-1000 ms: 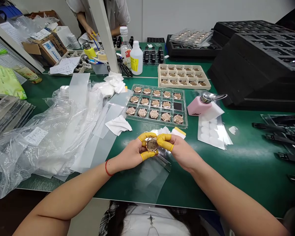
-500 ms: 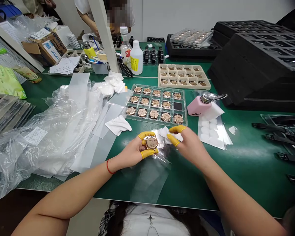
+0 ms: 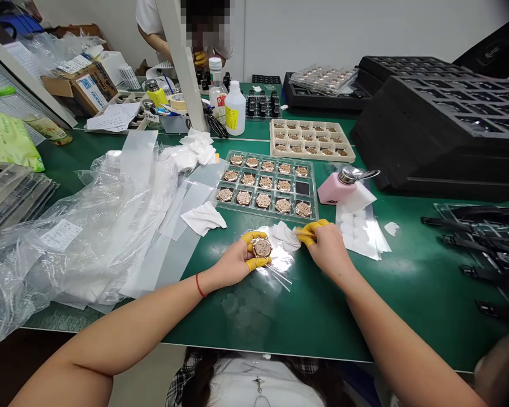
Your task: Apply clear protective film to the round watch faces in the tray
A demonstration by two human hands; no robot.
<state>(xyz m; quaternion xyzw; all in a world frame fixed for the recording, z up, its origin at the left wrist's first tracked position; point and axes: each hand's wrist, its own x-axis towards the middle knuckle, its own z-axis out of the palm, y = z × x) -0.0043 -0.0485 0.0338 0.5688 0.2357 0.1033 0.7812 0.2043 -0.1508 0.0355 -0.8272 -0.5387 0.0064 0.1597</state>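
Note:
My left hand [image 3: 251, 252], in yellow finger cots, is closed around the edge of a rose-gold watch case [image 3: 262, 247], its printed back facing up. To its right, my right hand [image 3: 318, 237] is pinched, also with yellow finger cots. A thin, tan, stick-like thing seems to poke from its fingertips, too small to name surely. Just left of those fingertips a crumpled white wipe [image 3: 285, 236] lies on the clear plastic film [image 3: 280, 264]. Behind both hands stands a clear tray [image 3: 254, 210] of similar watch cases, with one bare slot at its right side.
A pink pump bottle [image 3: 335, 188] stands beside white sheets [image 3: 360, 232] at right. Black foam trays [image 3: 419, 135] are stacked behind. A beige tray [image 3: 311, 156] holds more cases. Plastic bags [image 3: 110, 226] cover the left. A co-worker [image 3: 152, 42] is across the bench.
My right hand has let go of the white wipe and moved slightly right, its fingers now pinched together. The wipe lies on the film. My left hand still holds the watch case.

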